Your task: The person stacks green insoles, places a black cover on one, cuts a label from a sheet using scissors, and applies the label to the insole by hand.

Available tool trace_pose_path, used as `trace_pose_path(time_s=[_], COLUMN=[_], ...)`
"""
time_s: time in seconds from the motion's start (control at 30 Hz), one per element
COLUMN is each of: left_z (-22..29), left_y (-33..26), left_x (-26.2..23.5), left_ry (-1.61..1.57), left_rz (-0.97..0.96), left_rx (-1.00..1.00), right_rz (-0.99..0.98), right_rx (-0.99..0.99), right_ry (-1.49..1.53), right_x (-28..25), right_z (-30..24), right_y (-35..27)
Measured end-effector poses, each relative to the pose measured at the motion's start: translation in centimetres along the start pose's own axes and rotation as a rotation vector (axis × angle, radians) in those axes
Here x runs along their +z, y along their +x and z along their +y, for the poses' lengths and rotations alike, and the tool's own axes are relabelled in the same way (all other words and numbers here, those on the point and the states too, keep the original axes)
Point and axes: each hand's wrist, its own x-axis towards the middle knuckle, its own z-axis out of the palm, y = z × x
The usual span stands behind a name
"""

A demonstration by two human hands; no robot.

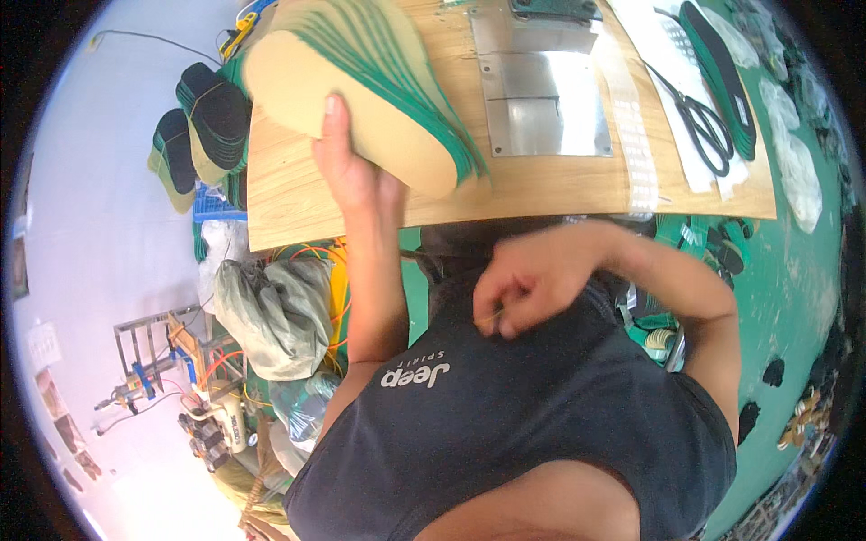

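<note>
My left hand (350, 171) is closed round a thick stack of shoe insoles (370, 122), tan on the face and green along the edges. Its thumb presses on the tan top insole, while the other fingers are hidden by the stack. The insoles are fanned slightly and tilted above the left part of the wooden table (532, 185). In front of my dark shirt, my right hand (537, 279) is curled with thumb and fingers together. A thin yellowish line shows at its fingertips, too blurred to name.
A metal plate (550, 117) is fixed on the table, with black-handled scissors (704, 131) and a dark insole (722, 72) at its right. Bundled insoles (212, 113) stack up beyond the left edge. A grey sack (275, 316) stands below left, near cables.
</note>
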Motion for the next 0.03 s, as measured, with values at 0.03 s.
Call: trace_pose_path(time_s=[0.03], left_z=[0.23], left_y=[0.03], left_x=[-0.18], left_ry=[0.001], left_rz=[0.01], left_rx=[0.018], right_rz=[-0.02], right_rx=[0.003], right_ry=[-0.004], right_x=[-0.32], right_z=[-0.04], right_y=[0.17])
